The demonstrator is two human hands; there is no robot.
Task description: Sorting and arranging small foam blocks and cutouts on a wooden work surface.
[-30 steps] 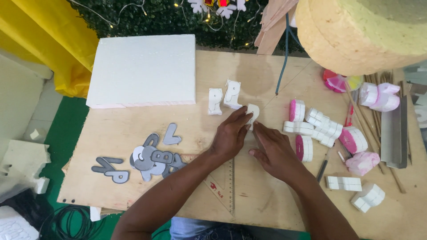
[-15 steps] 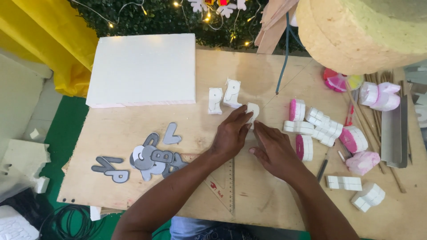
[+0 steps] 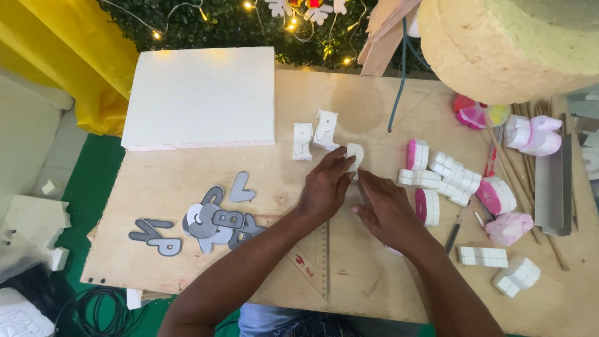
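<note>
Two hands were parked mid-surface, both working on one small white foam piece point(image 3: 355, 154). The left hand point(image 3: 324, 187) had its fingers point(image 3: 342, 163) stretched forward and lying on the piece, pressing rather than gripping as far as I could see. The right hand point(image 3: 388, 211) sat just beside it, palm down, fingers close together and flat on the plywood surface point(image 3: 187, 181), tips just below the piece. Whether it was touching the foam, I couldn't tell.

My read: this looked like the holding or shaping stage on a single foam letter, with the piece pinned to the board. Any follow-up would want a light touch, since foam that thin looks like it would dent or snap easily.

The piece itself was mostly hidden under the fingertips; what showed was white, rounded at the top and thick like the others.

A clear set square point(image 3: 315, 259) lay under the left forearm. To the left sat a heap of grey cut-out letters point(image 3: 212, 221). To the right lay pink-faced foam blocks point(image 3: 427, 206) and plain white ones point(image 3: 449, 175). Just beyond the hands stood two white foam letters point(image 3: 315, 134), and further back a big white foam slab point(image 3: 203, 97).
</note>
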